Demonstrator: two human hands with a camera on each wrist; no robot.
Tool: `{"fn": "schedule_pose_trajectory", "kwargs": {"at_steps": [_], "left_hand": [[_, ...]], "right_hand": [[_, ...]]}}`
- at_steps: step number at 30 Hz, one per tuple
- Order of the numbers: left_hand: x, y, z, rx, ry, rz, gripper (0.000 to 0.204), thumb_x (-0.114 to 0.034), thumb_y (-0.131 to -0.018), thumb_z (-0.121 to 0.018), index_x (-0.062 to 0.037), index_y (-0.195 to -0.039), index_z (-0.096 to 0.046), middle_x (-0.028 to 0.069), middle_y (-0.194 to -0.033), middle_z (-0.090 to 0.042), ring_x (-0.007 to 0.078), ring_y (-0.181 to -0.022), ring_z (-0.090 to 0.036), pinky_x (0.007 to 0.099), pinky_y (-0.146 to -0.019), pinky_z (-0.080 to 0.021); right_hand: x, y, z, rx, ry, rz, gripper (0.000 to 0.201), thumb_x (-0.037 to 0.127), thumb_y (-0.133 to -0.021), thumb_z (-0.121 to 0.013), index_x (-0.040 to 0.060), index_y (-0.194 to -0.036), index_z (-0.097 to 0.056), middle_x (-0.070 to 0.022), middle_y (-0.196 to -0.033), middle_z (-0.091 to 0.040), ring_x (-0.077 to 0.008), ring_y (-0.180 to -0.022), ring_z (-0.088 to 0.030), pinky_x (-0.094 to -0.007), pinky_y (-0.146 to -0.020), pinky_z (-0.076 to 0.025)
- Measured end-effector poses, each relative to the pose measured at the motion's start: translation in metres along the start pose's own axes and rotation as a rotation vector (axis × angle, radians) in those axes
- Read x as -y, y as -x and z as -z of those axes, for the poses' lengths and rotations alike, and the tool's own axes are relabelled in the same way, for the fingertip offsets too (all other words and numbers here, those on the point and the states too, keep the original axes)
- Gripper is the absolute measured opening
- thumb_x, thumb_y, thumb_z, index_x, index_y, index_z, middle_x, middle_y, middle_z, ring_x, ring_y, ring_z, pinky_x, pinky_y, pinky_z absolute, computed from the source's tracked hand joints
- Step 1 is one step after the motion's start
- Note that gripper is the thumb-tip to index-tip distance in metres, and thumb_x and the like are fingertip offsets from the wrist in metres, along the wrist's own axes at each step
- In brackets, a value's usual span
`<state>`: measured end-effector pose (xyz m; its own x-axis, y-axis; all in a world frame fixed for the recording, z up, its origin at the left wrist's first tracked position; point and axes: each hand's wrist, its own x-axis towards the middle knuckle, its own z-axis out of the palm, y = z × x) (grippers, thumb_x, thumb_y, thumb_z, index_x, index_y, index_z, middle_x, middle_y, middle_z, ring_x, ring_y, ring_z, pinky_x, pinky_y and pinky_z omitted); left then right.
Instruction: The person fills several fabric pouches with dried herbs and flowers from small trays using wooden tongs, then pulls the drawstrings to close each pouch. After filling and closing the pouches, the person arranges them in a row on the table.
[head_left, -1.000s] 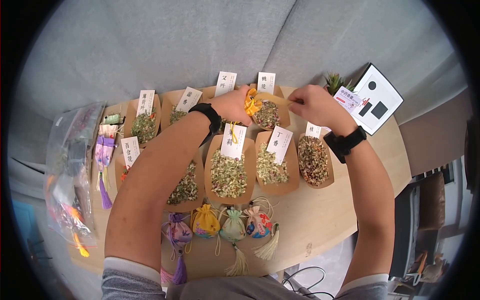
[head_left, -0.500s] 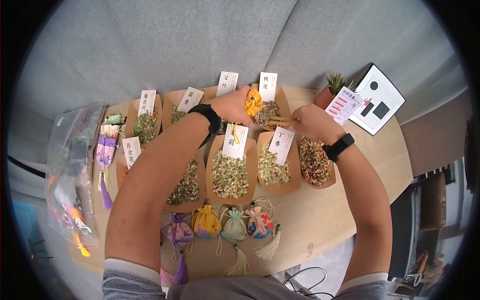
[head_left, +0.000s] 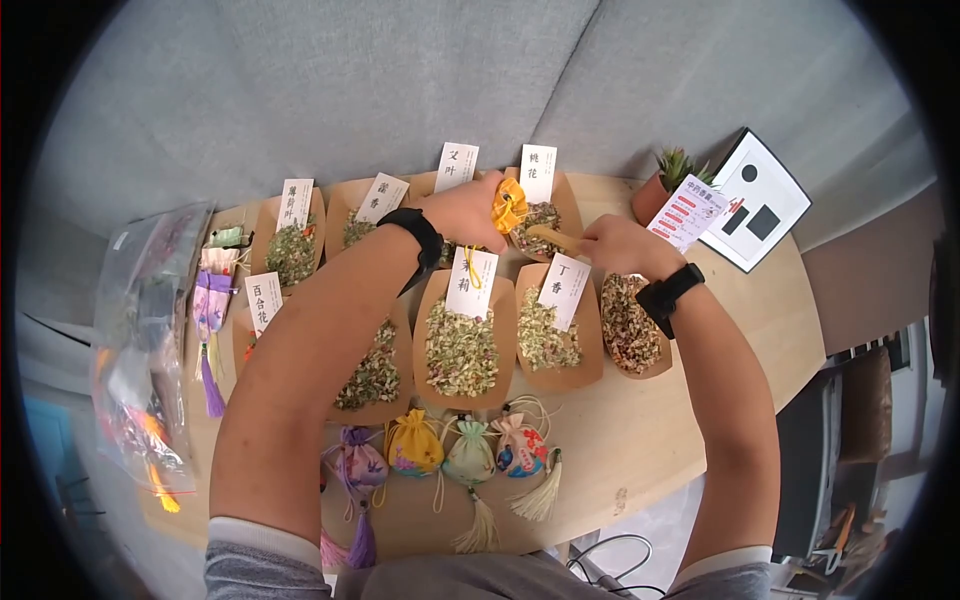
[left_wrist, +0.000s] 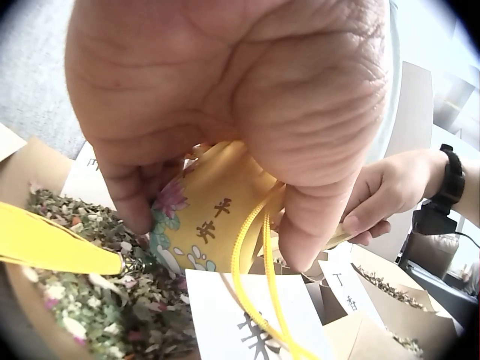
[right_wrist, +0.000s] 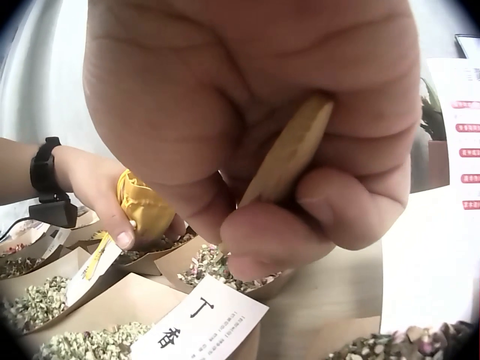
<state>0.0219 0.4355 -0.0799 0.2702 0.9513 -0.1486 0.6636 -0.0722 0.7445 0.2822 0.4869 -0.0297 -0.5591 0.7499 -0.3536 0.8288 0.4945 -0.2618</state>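
Observation:
My left hand [head_left: 465,212] grips a yellow drawstring pouch [head_left: 509,206] whose gathered mouth faces up. In the left wrist view the pouch [left_wrist: 217,210] shows a pink flower print, and its yellow cords hang past my thumb. My right hand [head_left: 630,248] pinches a small wooden spoon [head_left: 558,238], its handle end [right_wrist: 289,154] showing under the palm. The spoon's tip overlaps the dried petals [head_left: 540,216] in the back right paper tray [head_left: 568,200], just right of the pouch.
More paper trays of dried herbs with white label cards [head_left: 470,283] stand in two rows. Finished-looking pouches [head_left: 415,443] with tassels lie in front. A plastic bag [head_left: 150,350] lies left; a potted plant [head_left: 650,195] and a framed picture [head_left: 757,200] stand back right.
My right hand has come down from beside the pouch's mouth, bringing the spoon lower, over the petals in the tray. The left hand has stayed nearly still with the pouch.

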Motion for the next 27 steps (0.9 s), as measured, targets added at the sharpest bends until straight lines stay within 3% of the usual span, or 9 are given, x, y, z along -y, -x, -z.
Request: {"fn": "schedule_pose_trajectory", "kwargs": {"at_steps": [4, 6, 15, 19, 22, 24, 27], "left_hand": [[0.002, 0.0, 0.0, -0.007, 0.008, -0.021, 0.103, -0.017, -0.07, -0.085, 0.0082, -0.149, -0.024, 0.0216, -0.123, -0.063, 0.0282, -0.112, -0.064, 0.0345, -0.094, -0.053], [0.002, 0.0, -0.001, -0.003, 0.011, -0.014, 0.102, -0.017, -0.07, -0.085, 0.0079, -0.149, -0.025, 0.0214, -0.123, -0.063, 0.0281, -0.111, -0.064, 0.0345, -0.093, -0.053], [0.001, -0.002, -0.002, 0.012, 0.025, 0.0, 0.098, -0.016, -0.07, -0.085, 0.0066, -0.146, -0.027, 0.0203, -0.121, -0.063, 0.0276, -0.11, -0.064, 0.0347, -0.092, -0.054], [0.0, -0.002, -0.002, -0.008, -0.008, 0.01, 0.098, -0.016, -0.07, -0.086, 0.0069, -0.146, -0.028, 0.0206, -0.122, -0.063, 0.0283, -0.111, -0.064, 0.0347, -0.093, -0.053], [0.006, -0.007, -0.003, -0.008, 0.0, -0.001, 0.099, -0.017, -0.069, -0.087, 0.0074, -0.146, -0.028, 0.021, -0.122, -0.063, 0.0289, -0.111, -0.064, 0.0348, -0.093, -0.053], [0.002, -0.005, -0.003, -0.003, 0.001, 0.011, 0.1, -0.017, -0.069, -0.087, 0.0076, -0.146, -0.029, 0.0213, -0.121, -0.063, 0.0289, -0.111, -0.064, 0.0348, -0.093, -0.053], [0.001, -0.006, -0.003, -0.002, 0.009, 0.015, 0.1, -0.017, -0.068, -0.087, 0.0078, -0.145, -0.029, 0.0216, -0.121, -0.063, 0.029, -0.111, -0.064, 0.0347, -0.093, -0.053]], "right_hand": [[0.005, 0.0, -0.007, -0.009, -0.002, 0.049, 0.034, 0.027, -0.09, -0.061, -0.0024, -0.101, -0.075, -0.0271, -0.088, -0.07, -0.0417, -0.086, -0.069, -0.0468, -0.08, -0.053], [0.001, -0.002, -0.013, -0.078, 0.086, 0.163, 0.029, 0.025, -0.089, -0.063, -0.0001, -0.097, -0.075, -0.0261, -0.085, -0.07, -0.0425, -0.085, -0.068, -0.0485, -0.079, -0.053], [0.001, -0.001, -0.023, -0.222, 0.181, 0.192, 0.022, 0.016, -0.085, -0.066, -0.0024, -0.095, -0.074, -0.0249, -0.086, -0.07, -0.0422, -0.084, -0.067, -0.0461, -0.078, -0.053], [0.004, 0.013, -0.002, -0.241, 0.105, 0.205, 0.022, 0.014, -0.084, -0.067, -0.0025, -0.096, -0.074, -0.0246, -0.086, -0.07, -0.0414, -0.082, -0.068, -0.0455, -0.076, -0.054], [0.006, 0.023, 0.018, -0.315, 0.027, 0.201, 0.021, 0.014, -0.085, -0.066, -0.0023, -0.094, -0.075, -0.0244, -0.084, -0.071, -0.0396, -0.081, -0.069, -0.0449, -0.077, -0.055], [0.012, 0.03, 0.035, -0.287, 0.012, 0.146, 0.024, 0.015, -0.084, -0.069, -0.0038, -0.098, -0.074, -0.0211, -0.083, -0.072, -0.0321, -0.078, -0.071, -0.0394, -0.071, -0.053], [0.027, 0.033, 0.048, -0.271, -0.025, 0.157, 0.026, 0.016, -0.085, -0.069, -0.0044, -0.1, -0.074, -0.0197, -0.082, -0.072, -0.0282, -0.073, -0.07, -0.0375, -0.069, -0.053]]}}
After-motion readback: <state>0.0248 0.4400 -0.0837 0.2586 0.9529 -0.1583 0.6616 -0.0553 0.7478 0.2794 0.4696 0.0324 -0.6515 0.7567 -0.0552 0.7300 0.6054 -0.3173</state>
